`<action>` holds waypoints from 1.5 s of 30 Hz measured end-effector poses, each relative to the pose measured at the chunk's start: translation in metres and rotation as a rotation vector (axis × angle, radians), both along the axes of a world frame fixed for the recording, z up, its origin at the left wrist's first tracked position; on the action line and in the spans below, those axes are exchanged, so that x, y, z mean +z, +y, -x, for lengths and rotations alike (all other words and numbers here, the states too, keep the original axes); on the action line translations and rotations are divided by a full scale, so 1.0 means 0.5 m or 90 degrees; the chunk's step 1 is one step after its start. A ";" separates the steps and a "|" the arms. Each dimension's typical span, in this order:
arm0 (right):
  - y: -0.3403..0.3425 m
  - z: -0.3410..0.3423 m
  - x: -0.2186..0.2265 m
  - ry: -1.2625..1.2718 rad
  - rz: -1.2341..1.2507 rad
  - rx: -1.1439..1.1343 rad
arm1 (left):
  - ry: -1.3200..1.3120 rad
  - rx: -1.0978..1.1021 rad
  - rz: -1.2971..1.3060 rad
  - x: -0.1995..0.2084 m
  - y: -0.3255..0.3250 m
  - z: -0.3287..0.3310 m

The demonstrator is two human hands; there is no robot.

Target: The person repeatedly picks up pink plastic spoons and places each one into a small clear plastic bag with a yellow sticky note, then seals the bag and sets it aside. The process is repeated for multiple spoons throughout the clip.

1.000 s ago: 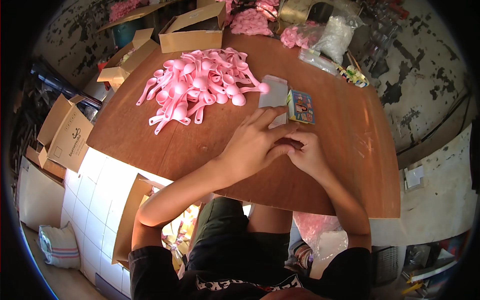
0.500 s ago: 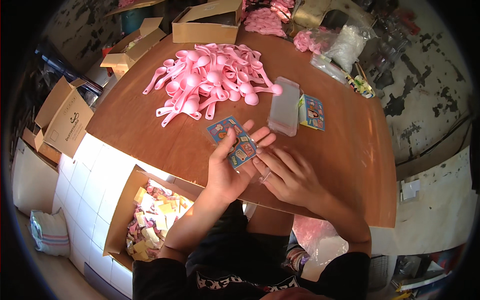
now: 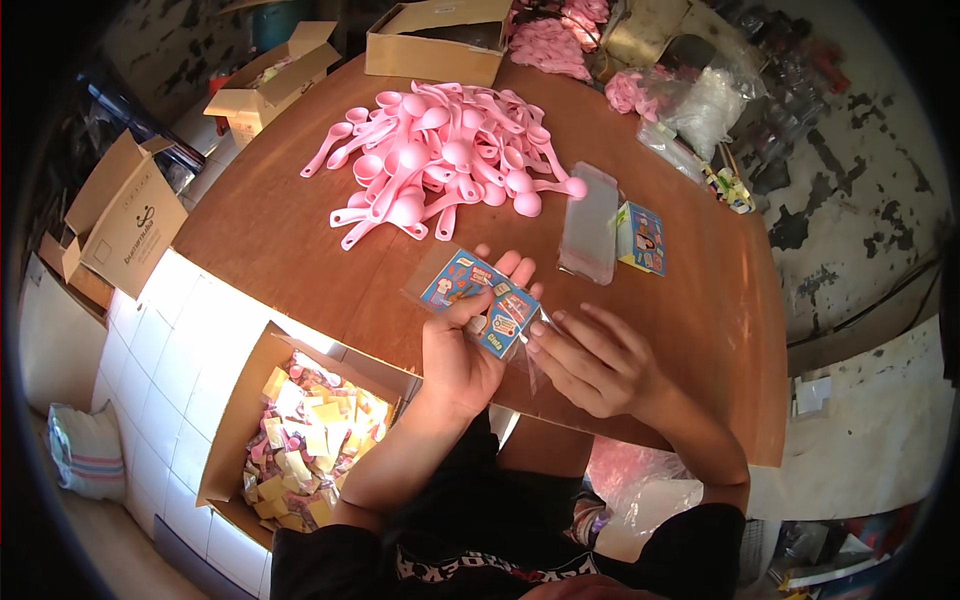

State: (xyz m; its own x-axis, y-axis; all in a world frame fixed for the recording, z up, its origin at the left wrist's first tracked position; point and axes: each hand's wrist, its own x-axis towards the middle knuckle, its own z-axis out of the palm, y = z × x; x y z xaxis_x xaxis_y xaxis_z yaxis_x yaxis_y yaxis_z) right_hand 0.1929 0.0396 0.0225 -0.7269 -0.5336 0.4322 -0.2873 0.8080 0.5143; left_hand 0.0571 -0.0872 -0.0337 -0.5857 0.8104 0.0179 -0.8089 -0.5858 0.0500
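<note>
My left hand (image 3: 462, 365) is closed on a blue printed card (image 3: 508, 312), with the thumb over its face and the fingers behind it. A clear plastic bag (image 3: 422, 284) surrounds the card and juts past its far left end. Close beside it, my right hand (image 3: 605, 365) pinches the bag's near edge between thumb and forefinger, its other fingers loosely bent. Beyond both hands, a large heap of pink measuring spoons (image 3: 457, 153) covers the table's middle. A stack of clear plastic bags (image 3: 590, 225) lies right of the heap, next to several more blue cards (image 3: 645, 240).
The brown wooden table (image 3: 290, 250) has a curved near edge. Below it at left, an open carton (image 3: 225, 450) holds many small packed items. Another cardboard box (image 3: 435, 55) stands at the table's far edge. Bagged white material (image 3: 708, 105) lies at the far right.
The card has turned and tilted, so its printed face shows more fully. My right hand has shifted slightly right and down, drawing out the bag's edge. The whole view has moved a little.
</note>
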 end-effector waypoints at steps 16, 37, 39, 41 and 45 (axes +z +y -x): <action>0.256 0.262 -0.026 -0.077 0.413 -0.229 | 0.032 0.038 0.128 -0.024 0.000 0.028; 0.096 -0.101 0.026 0.053 0.482 -0.069 | -0.015 0.011 0.170 0.043 0.036 0.052; 0.067 -0.158 0.012 0.059 0.412 -0.011 | -0.034 0.000 0.167 0.040 0.050 0.055; 0.043 -0.195 0.009 0.038 0.361 0.052 | -0.050 -0.009 0.167 0.041 0.058 0.049; 0.029 -0.217 0.010 0.037 0.347 0.119 | -0.017 -0.009 0.178 0.038 0.074 0.029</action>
State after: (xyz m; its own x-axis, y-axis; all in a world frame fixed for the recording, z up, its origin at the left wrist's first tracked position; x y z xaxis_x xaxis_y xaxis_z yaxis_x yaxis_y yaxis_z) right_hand 0.3016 0.0541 0.0275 -0.6087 -0.3402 0.7168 -0.4343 0.8989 0.0578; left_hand 0.0423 -0.0502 -0.0149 -0.5715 0.7896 -0.2235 -0.8202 -0.5409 0.1866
